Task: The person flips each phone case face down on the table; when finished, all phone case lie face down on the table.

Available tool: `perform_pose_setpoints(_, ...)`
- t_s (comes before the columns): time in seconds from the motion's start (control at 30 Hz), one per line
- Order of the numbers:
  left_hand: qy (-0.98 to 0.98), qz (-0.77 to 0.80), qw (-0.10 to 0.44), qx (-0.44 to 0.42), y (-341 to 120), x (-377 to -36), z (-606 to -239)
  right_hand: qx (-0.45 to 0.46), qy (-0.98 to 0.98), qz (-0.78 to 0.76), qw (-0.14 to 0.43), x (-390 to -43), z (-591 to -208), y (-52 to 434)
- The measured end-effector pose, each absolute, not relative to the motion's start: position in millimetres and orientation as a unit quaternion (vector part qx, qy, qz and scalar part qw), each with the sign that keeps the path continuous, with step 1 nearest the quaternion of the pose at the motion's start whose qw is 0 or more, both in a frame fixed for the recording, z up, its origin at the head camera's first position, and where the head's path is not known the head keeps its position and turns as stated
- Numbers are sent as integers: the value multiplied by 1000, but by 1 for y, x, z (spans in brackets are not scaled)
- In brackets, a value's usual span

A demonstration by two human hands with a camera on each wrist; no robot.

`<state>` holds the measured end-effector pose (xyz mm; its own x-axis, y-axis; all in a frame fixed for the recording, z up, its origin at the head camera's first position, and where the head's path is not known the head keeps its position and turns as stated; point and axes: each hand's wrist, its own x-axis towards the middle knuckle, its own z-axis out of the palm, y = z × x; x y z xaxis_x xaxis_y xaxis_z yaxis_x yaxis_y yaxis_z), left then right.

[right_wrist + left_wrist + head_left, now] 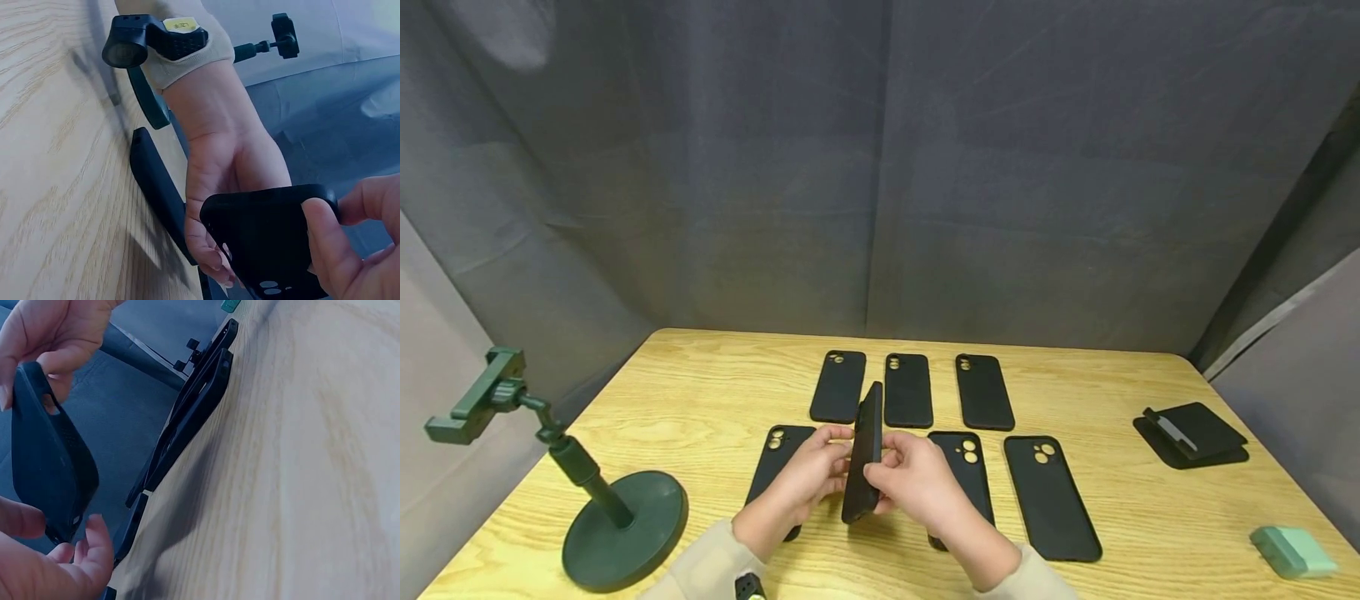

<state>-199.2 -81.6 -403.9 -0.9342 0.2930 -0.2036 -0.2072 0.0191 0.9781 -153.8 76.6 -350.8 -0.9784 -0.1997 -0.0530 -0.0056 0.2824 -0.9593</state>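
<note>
Black phone case [265, 240] held up off the desk [56, 181], gripped from the right by the right hand [350, 250], thumb curled over its near edge. Left hand [231, 181] behind the case, fingers [212, 265] curled at its lower edge. Wrist camera [153, 37] strapped over a beige cuff on the left forearm. Second black case [159, 187] lying flat on the desk beneath. Dark green stand [275, 37] beyond, probably a phone holder.

hidden: case [958, 475] lower half (under right hand [917, 482]) | cut off: both sleeves
</note>
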Motion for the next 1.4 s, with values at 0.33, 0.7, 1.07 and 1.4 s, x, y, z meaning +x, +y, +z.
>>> perform_pose_setpoints(0.33,679,711,179,36,-85,-197,-407,-55,797,-595,86,-155,-356,79)
perform_pose_setpoints(0.7,763,637,101,33,-88,-193,-402,-31,831,-543,120,-160,-375,88)
perform_pose_setpoints(1.07,863,492,99,55,-89,-189,-402,-34,872,-467,145,-165,-397,86)
perform_pose_setpoints(1.4,916,377,109,85,-89,-188,-401,-34,897,-412,158,-164,-401,83)
